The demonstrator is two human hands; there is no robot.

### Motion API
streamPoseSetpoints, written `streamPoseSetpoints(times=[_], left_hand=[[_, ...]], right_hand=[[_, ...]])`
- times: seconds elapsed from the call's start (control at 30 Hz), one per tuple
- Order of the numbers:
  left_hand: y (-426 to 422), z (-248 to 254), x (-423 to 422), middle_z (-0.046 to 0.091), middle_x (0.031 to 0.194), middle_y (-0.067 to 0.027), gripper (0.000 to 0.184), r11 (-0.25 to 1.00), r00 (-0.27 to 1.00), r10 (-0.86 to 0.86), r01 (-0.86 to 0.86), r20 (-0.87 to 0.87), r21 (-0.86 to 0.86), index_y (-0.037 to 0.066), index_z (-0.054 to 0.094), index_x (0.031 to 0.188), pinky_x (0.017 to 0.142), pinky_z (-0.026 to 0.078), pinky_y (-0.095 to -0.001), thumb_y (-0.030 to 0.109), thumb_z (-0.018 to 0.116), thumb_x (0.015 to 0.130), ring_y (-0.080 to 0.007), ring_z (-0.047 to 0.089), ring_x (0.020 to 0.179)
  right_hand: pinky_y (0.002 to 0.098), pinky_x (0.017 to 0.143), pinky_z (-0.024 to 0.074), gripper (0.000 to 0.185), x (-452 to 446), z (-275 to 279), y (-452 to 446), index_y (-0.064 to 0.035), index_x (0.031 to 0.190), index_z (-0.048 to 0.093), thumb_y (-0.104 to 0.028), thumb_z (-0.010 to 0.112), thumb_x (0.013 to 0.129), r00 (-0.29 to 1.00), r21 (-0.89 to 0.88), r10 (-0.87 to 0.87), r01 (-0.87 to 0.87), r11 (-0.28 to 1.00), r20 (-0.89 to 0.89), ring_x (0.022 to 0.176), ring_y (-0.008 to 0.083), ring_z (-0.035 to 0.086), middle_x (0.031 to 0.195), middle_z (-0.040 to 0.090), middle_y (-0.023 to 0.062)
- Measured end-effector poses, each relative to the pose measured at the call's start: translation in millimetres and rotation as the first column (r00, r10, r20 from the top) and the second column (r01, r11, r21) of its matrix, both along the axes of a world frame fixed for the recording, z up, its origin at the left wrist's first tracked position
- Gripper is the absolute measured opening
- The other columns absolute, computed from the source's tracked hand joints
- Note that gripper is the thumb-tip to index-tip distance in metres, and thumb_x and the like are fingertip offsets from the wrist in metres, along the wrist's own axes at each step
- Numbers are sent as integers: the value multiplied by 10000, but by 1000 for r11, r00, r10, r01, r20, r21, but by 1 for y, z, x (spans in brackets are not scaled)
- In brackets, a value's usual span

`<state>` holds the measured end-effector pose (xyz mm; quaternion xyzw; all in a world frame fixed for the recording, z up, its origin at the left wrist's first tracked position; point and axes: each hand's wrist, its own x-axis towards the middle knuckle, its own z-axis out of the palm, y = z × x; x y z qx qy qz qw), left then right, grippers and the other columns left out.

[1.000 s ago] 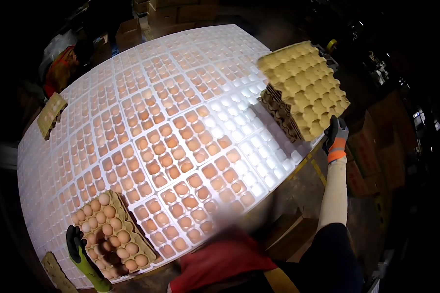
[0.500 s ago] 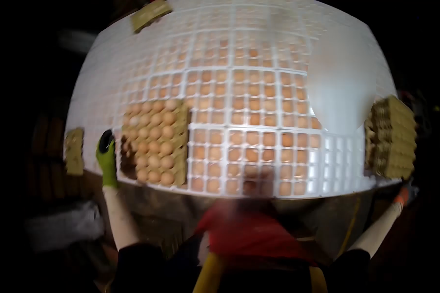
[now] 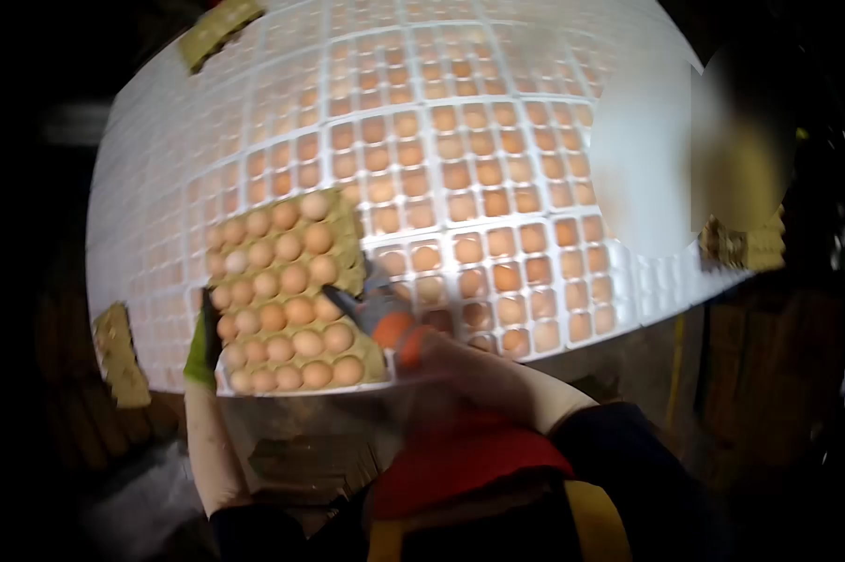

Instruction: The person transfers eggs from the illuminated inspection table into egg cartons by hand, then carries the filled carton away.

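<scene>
A brown cardboard egg tray (image 3: pixel 349 228) full of eggs (image 3: pixel 294 277) rests on the near left of the white gridded surface (image 3: pixel 633 328). My left hand (image 3: pixel 202 347), in a green and black glove, is at the tray's left edge; its fingers are mostly hidden. On the opposite edge lies my right hand (image 3: pixel 378 309), in a grey and orange glove, its thumb over the tray's rim and the other fingers along the side. Both hands flank the same tray. More eggs sit in the white compartments around it.
A cardboard tray stack (image 3: pixel 760 245) stands at the right edge, partly blurred. One cardboard piece (image 3: pixel 218 33) lies at the far left and another (image 3: pixel 121 356) at the near left. Cardboard boxes (image 3: pixel 315 464) are below the front edge.
My right hand has left the cardboard stack on the right and come across to the egg tray's right edge. My left hand stays by the tray's left side. The view has swung.
</scene>
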<state>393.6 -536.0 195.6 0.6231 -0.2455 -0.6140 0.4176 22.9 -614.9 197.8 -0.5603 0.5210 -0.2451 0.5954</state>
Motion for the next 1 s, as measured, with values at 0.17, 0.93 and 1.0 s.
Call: streamPoseSetpoints(times=[0.17,0.93,1.0], left_hand=[[7,9,-25,406,1592,-83,578,985,999,-13,5,-45,-170,88,272,1603,1184,394,-376,385,371,1118,-209,444,1425],[-109,32,-402,618,998,33,286,988,983,53,-25,176,-155,69,632,1193,763,480,-229,315,595,1052,-74,557,903],[-113,35,-402,668,1039,-41,387,979,901,79,11,426,-205,16,603,1292,820,507,-268,291,639,1021,-143,615,967]], right_hand=[[455,987,499,897,5,2,7,36,1373,501,-668,681,847,976,78,6,11,997,-219,1176,423,613,1281,625,275],[354,928,515,345,-369,-52,-100,-45,1353,613,-94,508,1028,971,-160,-228,214,964,-71,1103,237,613,1267,629,95],[361,890,529,339,-390,-44,-101,-55,1308,630,-123,600,977,978,-310,-160,112,944,-133,1067,255,634,1234,635,118]])
